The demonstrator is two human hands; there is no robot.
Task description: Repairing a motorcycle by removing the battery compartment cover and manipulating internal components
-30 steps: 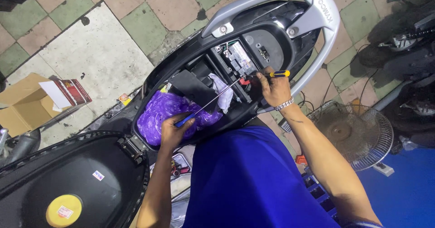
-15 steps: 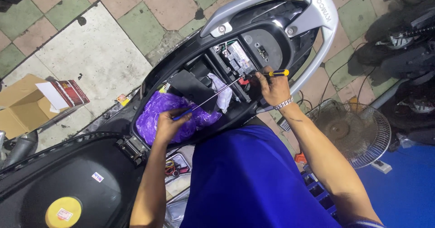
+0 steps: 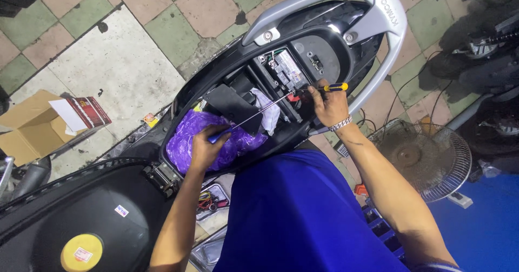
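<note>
A black scooter stands with its seat (image 3: pixel 81 218) flipped open, showing the under-seat compartment (image 3: pixel 254 104). My left hand (image 3: pixel 206 146) grips the blue handle of a long thin screwdriver (image 3: pixel 254 116), resting over a purple plastic bag (image 3: pixel 189 137) in the compartment. The shaft runs up toward the battery area (image 3: pixel 286 69). My right hand (image 3: pixel 327 105), with a metal bracelet at the wrist, holds a yellow-and-black-handled screwdriver (image 3: pixel 336 87) beside a red terminal cap (image 3: pixel 294 96) at the battery. A black cover panel (image 3: pixel 232 105) and white cloth (image 3: pixel 268 110) lie between my hands.
A silver grab rail (image 3: pixel 389 39) loops round the scooter's tail. An open cardboard box (image 3: pixel 32 126) sits on the tiled floor at left. A floor fan (image 3: pixel 427 158) lies at right, near another dark scooter (image 3: pixel 486 55). A small parts tray (image 3: pixel 212 199) is below the compartment.
My left hand has moved slightly up and right over the purple bag, keeping hold of the long screwdriver. My right hand stays at the battery.
</note>
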